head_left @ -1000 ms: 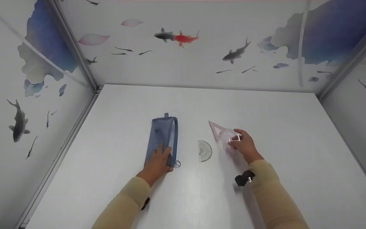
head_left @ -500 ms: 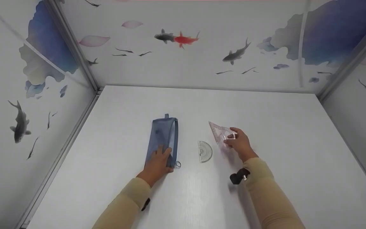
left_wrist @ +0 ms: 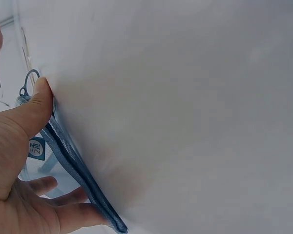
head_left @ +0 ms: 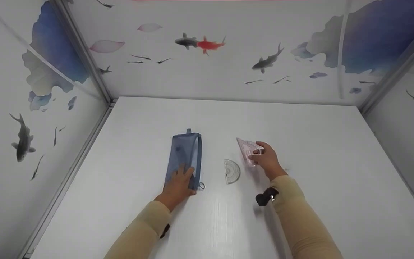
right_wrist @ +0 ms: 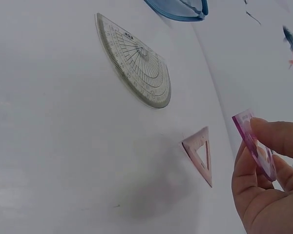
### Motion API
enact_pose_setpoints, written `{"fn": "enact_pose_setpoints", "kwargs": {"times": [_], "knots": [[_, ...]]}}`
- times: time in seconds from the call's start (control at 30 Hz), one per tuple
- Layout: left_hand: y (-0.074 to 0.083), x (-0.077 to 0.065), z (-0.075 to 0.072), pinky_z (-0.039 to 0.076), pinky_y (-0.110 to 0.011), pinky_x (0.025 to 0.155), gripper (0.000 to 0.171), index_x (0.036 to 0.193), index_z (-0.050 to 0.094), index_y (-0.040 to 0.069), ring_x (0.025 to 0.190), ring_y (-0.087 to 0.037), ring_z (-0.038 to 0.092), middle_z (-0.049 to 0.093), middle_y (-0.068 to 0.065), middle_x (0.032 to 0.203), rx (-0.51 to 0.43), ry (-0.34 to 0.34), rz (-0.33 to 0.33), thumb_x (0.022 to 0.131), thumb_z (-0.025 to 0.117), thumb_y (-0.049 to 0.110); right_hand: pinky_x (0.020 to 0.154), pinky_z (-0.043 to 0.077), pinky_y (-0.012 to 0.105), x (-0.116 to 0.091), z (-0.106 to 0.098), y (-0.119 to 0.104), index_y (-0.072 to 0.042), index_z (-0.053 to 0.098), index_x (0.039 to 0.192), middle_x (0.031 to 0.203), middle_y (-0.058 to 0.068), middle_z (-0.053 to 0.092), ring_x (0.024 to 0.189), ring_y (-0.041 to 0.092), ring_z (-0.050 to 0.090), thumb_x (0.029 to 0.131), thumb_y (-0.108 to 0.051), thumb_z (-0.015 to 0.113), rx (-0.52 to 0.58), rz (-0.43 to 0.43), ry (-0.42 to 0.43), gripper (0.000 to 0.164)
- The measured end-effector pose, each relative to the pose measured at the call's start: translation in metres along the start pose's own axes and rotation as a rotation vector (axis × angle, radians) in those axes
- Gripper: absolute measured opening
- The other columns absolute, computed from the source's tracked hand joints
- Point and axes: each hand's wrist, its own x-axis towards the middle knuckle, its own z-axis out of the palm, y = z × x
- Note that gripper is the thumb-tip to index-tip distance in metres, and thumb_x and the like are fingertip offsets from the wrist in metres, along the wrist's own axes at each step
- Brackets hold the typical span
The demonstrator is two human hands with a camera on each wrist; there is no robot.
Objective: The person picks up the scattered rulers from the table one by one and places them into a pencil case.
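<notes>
My left hand (head_left: 178,187) rests with spread fingers on the near end of a blue mesh pencil case (head_left: 183,147). Its thumb lies beside the zip ring (left_wrist: 31,80) in the left wrist view. My right hand (head_left: 268,162) pinches a clear pink set square (right_wrist: 246,130) between thumb and fingers, raised above the table and tilted nearly edge-on. A second pink set square (right_wrist: 195,138) lies flat beneath; from the head it is partly covered by the held one. Between the case and the right hand lies a clear protractor (head_left: 233,172), touched by neither hand.
All of this is on a white table (head_left: 207,230). Walls printed with fish stand at the back (head_left: 221,79), the left and the right. A black wrist camera mount (head_left: 264,198) hangs under the right sleeve.
My right hand has carried the held set square leftward, until it overlaps the one on the table in the head view. My left hand and the pencil case have stayed put.
</notes>
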Motion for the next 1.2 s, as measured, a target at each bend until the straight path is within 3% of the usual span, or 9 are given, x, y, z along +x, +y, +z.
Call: {"fn": "enact_pose_setpoints", "kwargs": {"times": [0.3,0.83,1.2], "knots": [[0.001,0.000,0.000,0.046,-0.060,0.089,0.076,0.139,0.037,0.017,0.129,-0.048,0.038,0.026,-0.025,0.149,0.003,0.011,0.004,0.078,0.081,0.027,0.071,0.048,0.022,0.002,0.011,-0.006,-0.004,0.034,0.147,0.105,0.008,0.051,0.084,0.014,0.052,0.087,0.004,0.065,0.013,0.005,-0.004,0.068],[0.000,-0.001,0.000,0.045,-0.059,0.092,0.076,0.139,0.038,0.014,0.128,-0.049,0.038,0.028,-0.027,0.147,-0.017,0.018,0.025,0.078,0.081,0.024,0.075,0.048,0.023,0.004,0.033,-0.009,-0.006,0.036,0.146,0.113,0.012,0.052,0.088,0.015,0.054,0.087,0.004,0.065,0.003,0.003,-0.022,0.067],[0.002,-0.002,-0.002,0.044,-0.059,0.093,0.074,0.139,0.038,0.014,0.128,-0.049,0.038,0.029,-0.026,0.146,-0.003,0.029,0.025,0.079,0.081,0.024,0.084,0.049,0.031,0.001,0.051,-0.014,-0.004,0.036,0.146,0.112,0.014,0.052,0.096,0.020,0.054,0.087,0.006,0.064,0.030,-0.026,-0.046,0.066]]}}
